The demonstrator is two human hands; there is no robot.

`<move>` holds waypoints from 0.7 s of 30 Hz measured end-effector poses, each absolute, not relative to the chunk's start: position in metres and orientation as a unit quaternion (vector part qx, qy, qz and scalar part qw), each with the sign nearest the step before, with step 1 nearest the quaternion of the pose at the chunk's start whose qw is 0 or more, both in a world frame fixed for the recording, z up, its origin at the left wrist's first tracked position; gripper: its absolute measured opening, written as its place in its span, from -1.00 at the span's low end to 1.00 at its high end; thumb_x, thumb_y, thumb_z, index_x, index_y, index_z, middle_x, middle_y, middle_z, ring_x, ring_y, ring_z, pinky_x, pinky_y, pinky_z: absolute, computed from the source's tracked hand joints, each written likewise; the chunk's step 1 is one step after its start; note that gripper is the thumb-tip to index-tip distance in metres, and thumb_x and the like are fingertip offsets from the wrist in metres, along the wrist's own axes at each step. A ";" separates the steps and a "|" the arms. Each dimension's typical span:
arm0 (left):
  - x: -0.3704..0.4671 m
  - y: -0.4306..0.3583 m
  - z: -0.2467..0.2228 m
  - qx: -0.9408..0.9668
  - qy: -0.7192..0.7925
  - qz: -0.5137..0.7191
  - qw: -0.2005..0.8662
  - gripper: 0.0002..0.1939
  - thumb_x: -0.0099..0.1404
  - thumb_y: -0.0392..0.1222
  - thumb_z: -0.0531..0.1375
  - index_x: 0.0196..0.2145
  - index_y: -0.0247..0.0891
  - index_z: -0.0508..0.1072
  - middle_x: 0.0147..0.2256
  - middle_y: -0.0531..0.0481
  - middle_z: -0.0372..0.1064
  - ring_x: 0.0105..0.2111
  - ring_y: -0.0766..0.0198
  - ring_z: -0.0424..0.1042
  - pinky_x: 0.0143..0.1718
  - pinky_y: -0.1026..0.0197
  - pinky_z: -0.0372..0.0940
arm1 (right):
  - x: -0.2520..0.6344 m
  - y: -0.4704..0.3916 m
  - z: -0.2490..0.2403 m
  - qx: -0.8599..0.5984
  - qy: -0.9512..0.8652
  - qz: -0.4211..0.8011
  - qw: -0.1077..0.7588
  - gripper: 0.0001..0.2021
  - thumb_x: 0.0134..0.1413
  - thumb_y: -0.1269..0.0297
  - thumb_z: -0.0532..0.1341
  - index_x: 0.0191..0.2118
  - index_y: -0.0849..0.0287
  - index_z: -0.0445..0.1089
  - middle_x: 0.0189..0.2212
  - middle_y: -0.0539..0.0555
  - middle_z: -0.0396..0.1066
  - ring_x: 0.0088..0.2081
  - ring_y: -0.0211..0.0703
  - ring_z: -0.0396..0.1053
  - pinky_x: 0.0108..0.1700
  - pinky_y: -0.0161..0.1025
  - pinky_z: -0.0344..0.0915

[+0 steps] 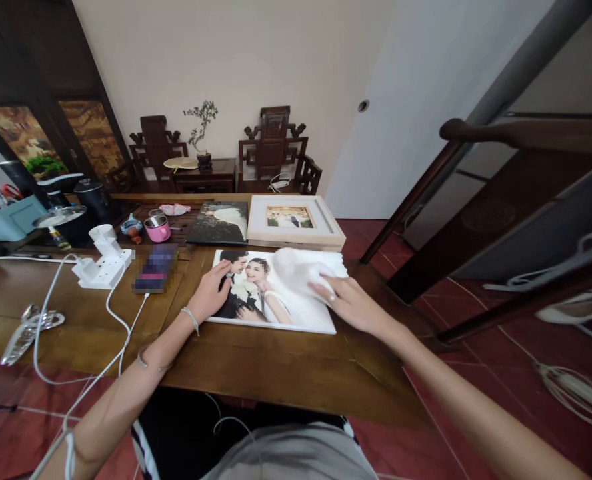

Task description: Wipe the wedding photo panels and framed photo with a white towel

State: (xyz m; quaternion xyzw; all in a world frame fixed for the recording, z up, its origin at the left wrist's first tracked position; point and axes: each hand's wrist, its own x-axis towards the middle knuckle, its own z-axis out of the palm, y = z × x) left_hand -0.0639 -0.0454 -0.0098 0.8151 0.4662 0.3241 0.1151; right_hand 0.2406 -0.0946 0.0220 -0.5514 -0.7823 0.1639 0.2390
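A wedding photo panel (256, 310) lies flat on the wooden table in front of me, showing a couple against a white ground. On its left edge rests my left hand (211, 290), fingers stretched out over the picture and holding nothing. My right hand (349, 300), with a ring on one finger, grips a white cloth (296, 270) against the panel's right part. The cloth is blurred, so whether it is fabric or paper is unclear. Just behind the panel lie a dark photo panel (219, 223) and a pale wooden picture frame (326, 223).
Left of the photo are a phone (155, 270) on a charging cable, a white power strip (103, 270) and a pink cup (158, 229). White cables hang over the table's front edge. A dark wooden chair (506, 200) stands close on the right.
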 end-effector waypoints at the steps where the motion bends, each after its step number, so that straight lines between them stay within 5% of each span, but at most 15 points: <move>1: -0.064 -0.046 -0.010 0.815 0.466 0.324 0.117 -0.60 0.33 -0.23 0.00 0.08 -0.33 0.38 0.15 -0.20 0.28 0.20 0.09 0.22 0.24 -0.08 0.09 | 0.240 -0.109 0.021 -0.546 -0.792 0.157 0.224 -0.62 0.24 0.02 -0.07 -0.34 0.08 0.40 -0.20 0.18 0.48 -0.06 0.15 0.39 -0.04 0.04 0.29; 6: -0.063 -0.045 -0.009 0.811 0.471 0.325 0.122 -0.60 0.32 -0.22 0.00 0.05 -0.34 0.40 0.15 -0.22 0.29 0.19 0.06 0.23 0.24 -0.09 0.09 | 0.235 -0.158 0.020 -0.464 -0.856 0.142 0.177 -0.62 0.28 0.09 -0.08 -0.33 0.06 0.42 -0.01 0.16 0.42 0.23 0.17 0.11 0.12 0.07 0.20; 12: -0.064 -0.045 -0.008 0.814 0.472 0.318 0.116 -0.60 0.32 -0.22 -0.01 0.06 -0.37 0.39 0.15 -0.24 0.28 0.19 0.09 0.24 0.24 -0.04 0.10 | 0.229 -0.111 0.026 -0.500 -0.831 0.138 0.201 -0.63 0.29 0.09 -0.07 -0.29 0.08 0.43 -0.19 0.14 0.48 -0.05 0.09 0.39 -0.02 -0.02 0.29; 21: -0.065 -0.044 -0.008 0.815 0.472 0.315 0.114 -0.59 0.33 -0.20 0.00 0.05 -0.42 0.39 0.14 -0.28 0.29 0.18 0.06 0.25 0.25 -0.04 0.10 | 0.213 -0.031 0.031 -0.502 -0.826 0.113 0.230 -0.64 0.30 0.17 -0.06 -0.22 0.20 0.44 -0.21 0.20 0.49 -0.07 0.09 0.38 0.00 -0.04 0.22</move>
